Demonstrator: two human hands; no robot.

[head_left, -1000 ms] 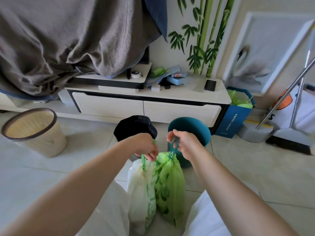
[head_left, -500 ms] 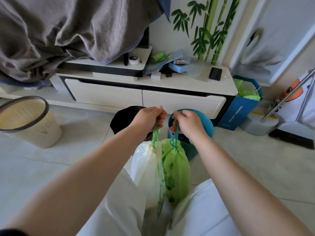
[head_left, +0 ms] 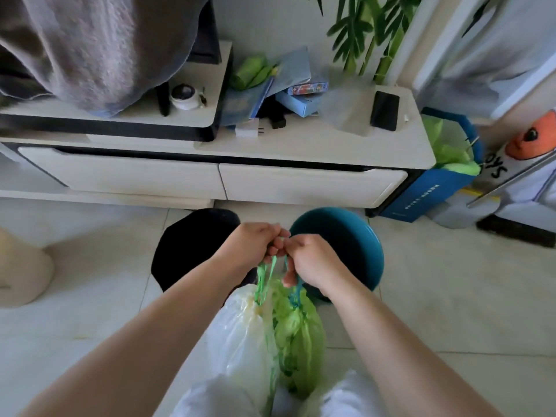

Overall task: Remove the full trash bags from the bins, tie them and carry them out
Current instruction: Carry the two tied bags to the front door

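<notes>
floor (head_left: 451, 296): pale glossy tiles, daylight sheen | low cabinet (head_left: 210, 179): cream, two drawers, black trim, spans 9 to 2 o'clock | grey blanket (head_left: 90, 46): draped at 10 o'clock | wall (head_left: 270, 28): white, bamboo mural (head_left: 376, 28) at 1 o'clock | phone (head_left: 384, 110): dark, flat on cabinet top

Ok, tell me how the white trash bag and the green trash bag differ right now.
The white trash bag is pale and translucent; the green trash bag is bright leaf-green. The white one hangs on the left from green drawstrings in the left hand; the green one hangs on the right from darker blue-green strings in the right hand. The white bag looks bulkier. Both are cinched shut, hanging side by side and touching.
</notes>
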